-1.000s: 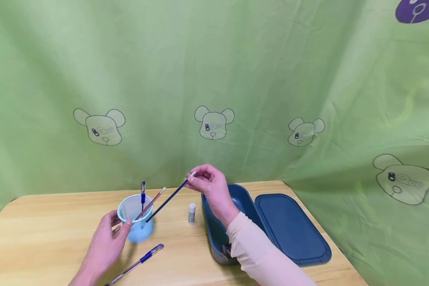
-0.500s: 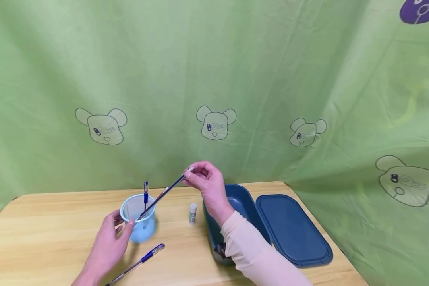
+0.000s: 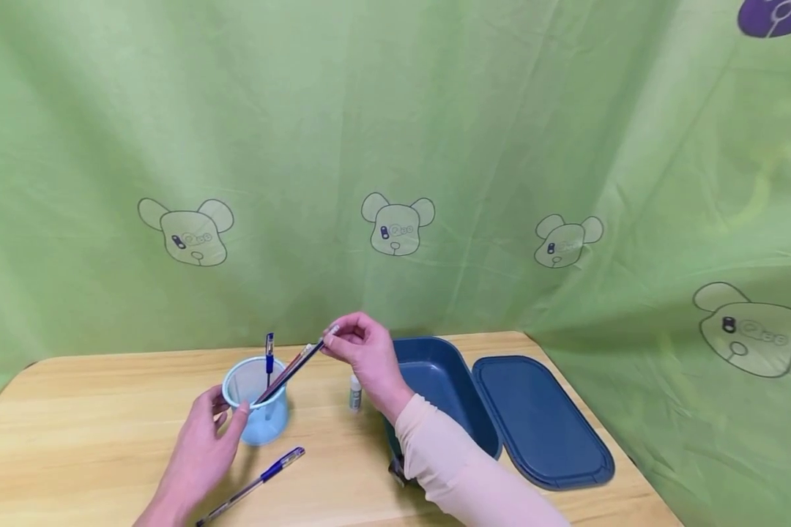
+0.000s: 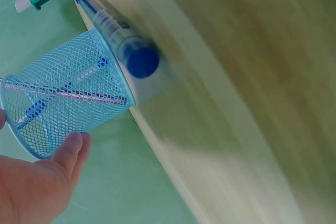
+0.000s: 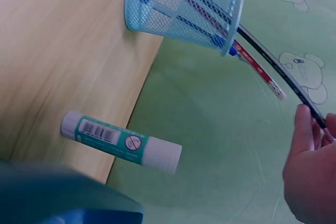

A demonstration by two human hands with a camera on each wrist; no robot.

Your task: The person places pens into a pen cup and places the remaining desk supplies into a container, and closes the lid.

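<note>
A light-blue mesh pen cup [image 3: 264, 424] stands on the wooden table, and my left hand [image 3: 201, 439] holds it by its near left side, thumb at the rim. Inside lean a blue-capped pen [image 3: 269, 359] and a red pencil [image 5: 257, 69] with a white eraser end. My right hand [image 3: 369, 359] pinches a dark pencil [image 5: 273, 62] near its eraser end. Its lower part is inside the cup, seen through the mesh in the right wrist view, beside the red pencil. In the left wrist view, left fingers [image 4: 71, 153] lie against the mesh.
A blue-capped pen [image 3: 264, 476] lies on the table in front of the cup. A glue stick [image 5: 121, 140] stands upright between cup and dark blue box [image 3: 444, 380], which my right forearm partly covers. The box's flat lid [image 3: 543, 421] lies to its right. Green curtain hangs behind.
The right hand has moved left and brought the dark pencil's lower end from outside the rim into the cup. The left hand keeps its hold on the cup.
</note>
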